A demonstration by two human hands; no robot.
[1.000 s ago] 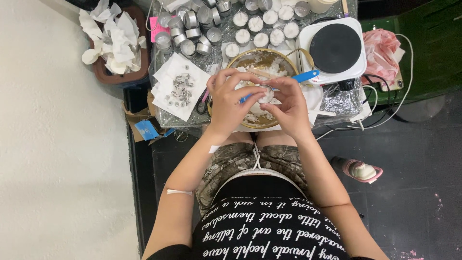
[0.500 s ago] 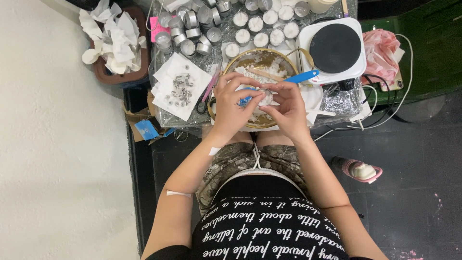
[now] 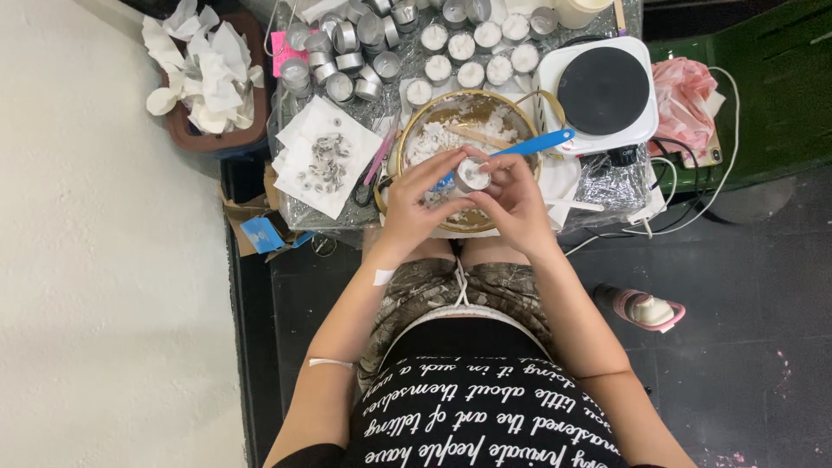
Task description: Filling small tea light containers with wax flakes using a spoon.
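Your left hand (image 3: 416, 204) and right hand (image 3: 518, 201) meet over the gold-rimmed bowl (image 3: 407, 139) of white wax pieces on the desk (image 3: 598, 178), the fingers of both curled closed around a small tealight cup (image 3: 472, 176); a blue spatula (image 3: 537, 144) rests across the bowl

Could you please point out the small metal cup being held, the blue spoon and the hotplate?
small metal cup (image 3: 472, 176), head view, on its white filling.
blue spoon (image 3: 542, 142), head view, on the handle.
hotplate (image 3: 604, 90), head view, on the black round plate.
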